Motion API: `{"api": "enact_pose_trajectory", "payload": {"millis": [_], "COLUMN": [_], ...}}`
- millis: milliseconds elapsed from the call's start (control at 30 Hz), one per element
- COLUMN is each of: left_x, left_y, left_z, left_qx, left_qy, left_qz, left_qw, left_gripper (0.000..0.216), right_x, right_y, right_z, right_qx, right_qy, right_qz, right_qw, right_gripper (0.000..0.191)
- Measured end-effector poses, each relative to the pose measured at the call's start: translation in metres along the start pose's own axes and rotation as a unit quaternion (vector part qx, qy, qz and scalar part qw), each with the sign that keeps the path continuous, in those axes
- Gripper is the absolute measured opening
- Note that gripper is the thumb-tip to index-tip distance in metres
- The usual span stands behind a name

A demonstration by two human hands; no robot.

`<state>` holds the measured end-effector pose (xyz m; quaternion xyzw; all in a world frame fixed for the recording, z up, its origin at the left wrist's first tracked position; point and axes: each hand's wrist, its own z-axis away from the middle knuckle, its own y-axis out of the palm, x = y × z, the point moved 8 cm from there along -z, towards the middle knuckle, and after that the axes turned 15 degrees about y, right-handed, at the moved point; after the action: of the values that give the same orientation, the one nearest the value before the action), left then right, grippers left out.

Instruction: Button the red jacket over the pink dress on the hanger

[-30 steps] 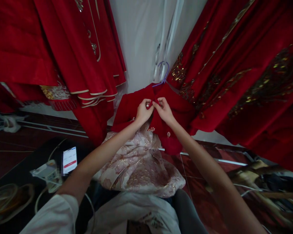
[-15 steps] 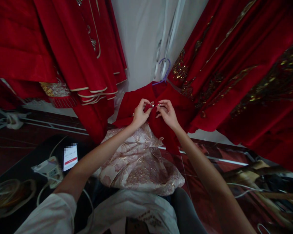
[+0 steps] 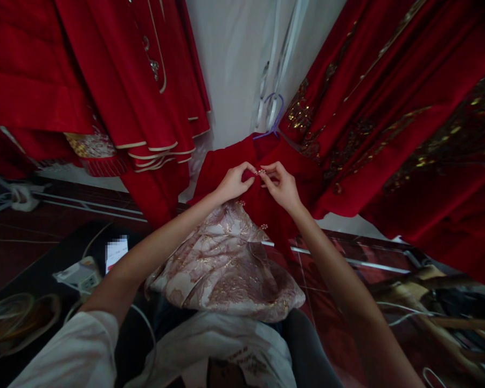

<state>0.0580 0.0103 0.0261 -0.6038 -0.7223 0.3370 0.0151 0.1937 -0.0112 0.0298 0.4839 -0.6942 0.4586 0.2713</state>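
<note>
A red jacket (image 3: 218, 160) is on a purple hanger (image 3: 282, 114) in front of me. At its front opening my left hand (image 3: 236, 181) pinches the left edge by a small jewelled fastener (image 3: 261, 172). My right hand (image 3: 283, 186) pinches the other side of that fastener, its fingertips almost touching the left ones. Fingers partly hide the fastener, so I cannot tell whether its halves are joined. Lower on the front sits another jewelled ornament (image 3: 263, 227). Pale pink brocade fabric (image 3: 234, 275) with gold threads lies over my lap, below the jacket.
Red garments (image 3: 145, 108) hang at the left, and gold-embroidered red ones (image 3: 388, 134) at the right. A lit phone (image 3: 115, 252) and a white power strip (image 3: 84, 275) rest on a black surface beside my left arm. Pale cables (image 3: 408, 312) trail at the right.
My hands have come together at the jacket's opening, bringing the two jewelled pieces from slightly apart to touching or nearly so. My left forearm now covers more of the phone.
</note>
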Motion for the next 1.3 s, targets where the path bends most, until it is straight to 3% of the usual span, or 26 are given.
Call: {"api": "enact_pose_trajectory", "payload": {"millis": [167,567,733,967,1133,1200,1300], "left_x": [0.0,-0.004,-0.004,-0.024,-0.02,-0.015,-0.005], "left_y": [-0.001,0.013,0.013,0.023,0.023,0.021,0.014], "left_z": [-0.001,-0.006,-0.007,-0.013,0.004,0.017,0.041], "left_qx": [-0.001,-0.006,0.01,0.048,0.037,0.063,0.123], "left_qy": [-0.008,-0.005,-0.003,0.039,0.031,0.017,-0.013], "left_qz": [0.004,-0.033,-0.03,-0.109,-0.084,-0.087,-0.138], "left_qw": [1.0,0.999,1.0,0.992,0.995,0.994,0.983], "left_gripper": [0.016,0.01,0.007,0.003,0.016,0.028,0.044], "right_x": [-0.001,-0.029,-0.036,-0.028,-0.054,-0.064,-0.059], "right_y": [-0.002,-0.009,-0.007,-0.002,0.003,0.007,0.014], "right_z": [0.002,-0.005,-0.01,-0.018,0.0,0.018,0.049], "right_qx": [-0.026,-0.027,-0.004,0.02,-0.021,-0.037,-0.065], "right_qy": [0.0,0.107,0.101,0.069,0.111,0.113,0.053], "right_qz": [0.022,-0.134,-0.131,-0.095,-0.124,-0.077,0.057], "right_qw": [0.999,0.985,0.986,0.993,0.986,0.99,0.995], "right_gripper": [0.026,0.037,0.038,0.025,0.049,0.066,0.077]}}
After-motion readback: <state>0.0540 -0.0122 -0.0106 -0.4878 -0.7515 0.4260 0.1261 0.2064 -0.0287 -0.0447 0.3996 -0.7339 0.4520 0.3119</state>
